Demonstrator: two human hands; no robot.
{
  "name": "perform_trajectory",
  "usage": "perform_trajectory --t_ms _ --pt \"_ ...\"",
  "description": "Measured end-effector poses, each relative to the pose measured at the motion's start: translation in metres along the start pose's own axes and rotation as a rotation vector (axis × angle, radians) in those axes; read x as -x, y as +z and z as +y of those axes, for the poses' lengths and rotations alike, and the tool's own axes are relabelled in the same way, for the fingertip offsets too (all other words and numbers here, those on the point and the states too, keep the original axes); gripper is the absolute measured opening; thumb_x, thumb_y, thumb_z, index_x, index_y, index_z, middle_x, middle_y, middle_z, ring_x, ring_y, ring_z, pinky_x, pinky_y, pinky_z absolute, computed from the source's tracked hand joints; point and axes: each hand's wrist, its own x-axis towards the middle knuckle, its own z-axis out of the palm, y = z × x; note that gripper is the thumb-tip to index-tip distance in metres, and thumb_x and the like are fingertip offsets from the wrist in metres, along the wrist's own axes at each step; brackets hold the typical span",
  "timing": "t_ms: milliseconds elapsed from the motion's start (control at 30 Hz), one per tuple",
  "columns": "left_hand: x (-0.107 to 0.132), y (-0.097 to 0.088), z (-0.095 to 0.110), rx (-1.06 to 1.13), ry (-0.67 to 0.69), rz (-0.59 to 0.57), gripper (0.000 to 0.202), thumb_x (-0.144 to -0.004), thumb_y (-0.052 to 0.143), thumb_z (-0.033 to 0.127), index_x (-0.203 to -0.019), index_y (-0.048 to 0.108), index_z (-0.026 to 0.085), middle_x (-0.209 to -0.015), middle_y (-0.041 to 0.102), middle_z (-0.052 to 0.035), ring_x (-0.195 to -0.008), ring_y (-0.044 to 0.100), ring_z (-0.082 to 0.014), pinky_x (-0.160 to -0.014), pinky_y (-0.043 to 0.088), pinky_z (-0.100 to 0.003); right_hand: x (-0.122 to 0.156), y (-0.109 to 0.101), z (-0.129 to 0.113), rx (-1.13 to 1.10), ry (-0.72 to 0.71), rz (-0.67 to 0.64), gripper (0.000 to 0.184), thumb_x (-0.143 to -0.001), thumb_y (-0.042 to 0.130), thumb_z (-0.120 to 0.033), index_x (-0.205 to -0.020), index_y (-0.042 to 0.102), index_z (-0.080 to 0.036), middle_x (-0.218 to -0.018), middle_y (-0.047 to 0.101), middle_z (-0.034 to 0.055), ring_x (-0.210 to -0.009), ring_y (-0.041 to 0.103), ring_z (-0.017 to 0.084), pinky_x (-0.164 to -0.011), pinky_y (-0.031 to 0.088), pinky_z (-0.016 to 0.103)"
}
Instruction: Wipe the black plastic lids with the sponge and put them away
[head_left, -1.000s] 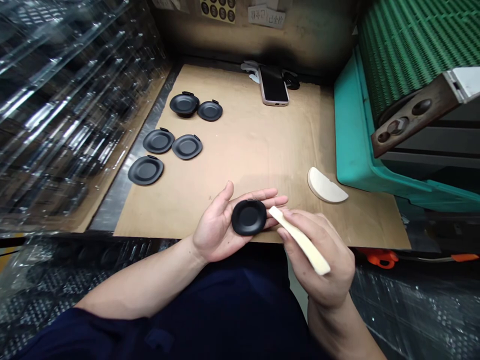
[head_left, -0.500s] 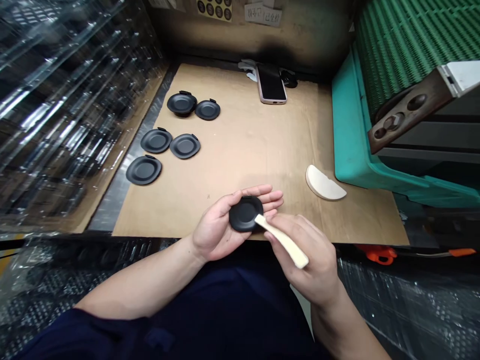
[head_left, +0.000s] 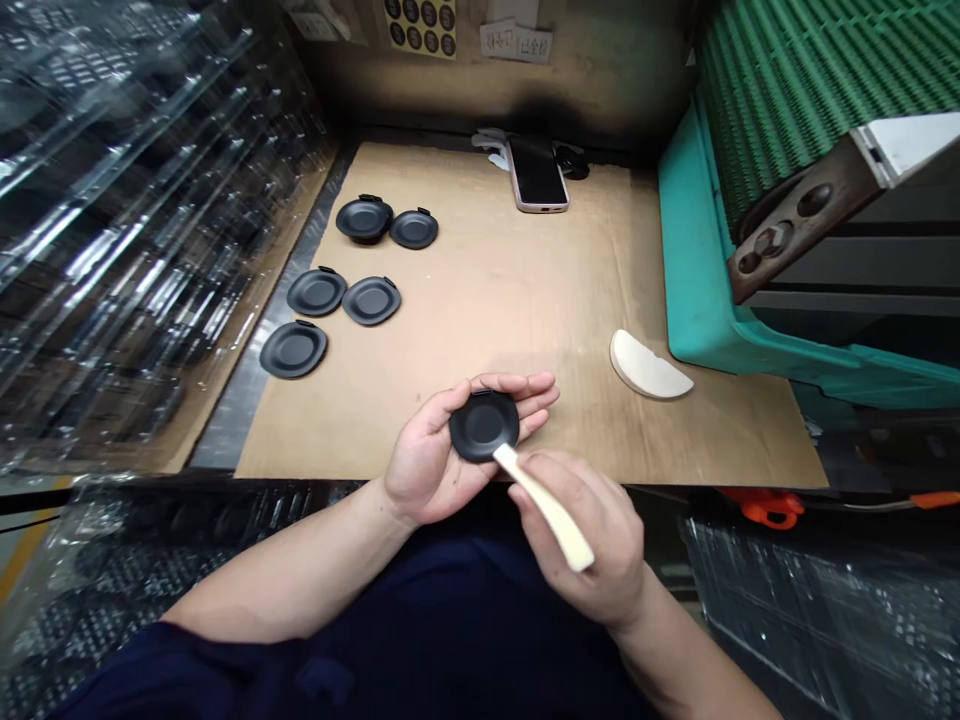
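Note:
My left hand (head_left: pixel 426 450) lies palm up and cradles a round black plastic lid (head_left: pixel 484 426) with a small tab on its far edge. My right hand (head_left: pixel 589 540) pinches a slim, curved cream-coloured scraper (head_left: pixel 547 510) between thumb and fingers. The scraper's tip rests on the lid's near rim. A cream half-round piece (head_left: pixel 646 366) lies on the cardboard sheet (head_left: pixel 495 300) to the right, out of reach of both fingertips. Several similar black lids (head_left: pixel 294 350) lie at the sheet's left side.
A phone (head_left: pixel 537 174) lies face up at the sheet's far edge beside a white glove. A teal bin (head_left: pixel 705 270) with green ribbed matting stands to the right. Stacked clear plastic trays (head_left: pixel 127 230) fill the left. An orange tool (head_left: pixel 769 508) lies beyond the front right edge.
My right hand has moved left and closer to me, bringing the scraper's tip from my left fingers onto the lid's near rim. The lid has turned slightly in my left hand.

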Motion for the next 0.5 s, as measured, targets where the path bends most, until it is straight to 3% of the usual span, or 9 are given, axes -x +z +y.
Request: perform_trajectory --t_ms 133,233,367,500 --pt "0.001 0.001 0.000 -0.050 -0.016 -0.005 0.062 -0.106 0.024 0.049 -0.110 0.071 0.009 -0.144 0.061 -0.0197 -0.144 0.049 -0.0347 -0.127 0.027 -0.049 -0.011 0.008 0.002 -0.107 -0.071 -0.074 0.047 -0.087 0.061 -0.001 -0.132 0.059 -0.013 -0.115 0.073 0.0135 -0.102 0.070 0.024 -0.087 0.061 0.040" --pt "0.003 -0.001 0.000 -0.089 -0.028 -0.054 0.075 -0.104 0.017 0.062 -0.115 0.069 0.009 -0.147 0.057 -0.0206 -0.146 0.045 -0.0366 -0.127 0.024 -0.052 -0.025 0.015 0.009 -0.128 -0.102 -0.007 0.047 -0.089 0.058 -0.002 -0.134 0.059 -0.017 -0.121 0.072 0.0121 -0.109 0.070 0.024 -0.094 0.060 0.043" --pt "0.005 -0.003 0.001 -0.111 -0.062 -0.084 0.077 -0.102 0.017 0.067 -0.121 0.067 0.012 -0.151 0.054 -0.0203 -0.149 0.041 -0.0372 -0.127 0.023 -0.055 -0.036 0.018 0.011 -0.125 -0.103 0.089 0.046 -0.090 0.060 -0.004 -0.133 0.060 -0.019 -0.122 0.072 0.0107 -0.115 0.068 0.023 -0.098 0.059 0.041" --pt "0.004 -0.001 0.001 -0.133 -0.026 -0.049 0.077 -0.102 0.016 0.065 -0.111 0.069 0.010 -0.147 0.056 -0.0214 -0.143 0.048 -0.0382 -0.126 0.025 -0.055 -0.034 0.013 0.003 -0.194 -0.076 -0.085 0.041 -0.087 0.058 -0.004 -0.127 0.062 -0.014 -0.113 0.074 0.0120 -0.105 0.071 0.023 -0.091 0.060 0.039"
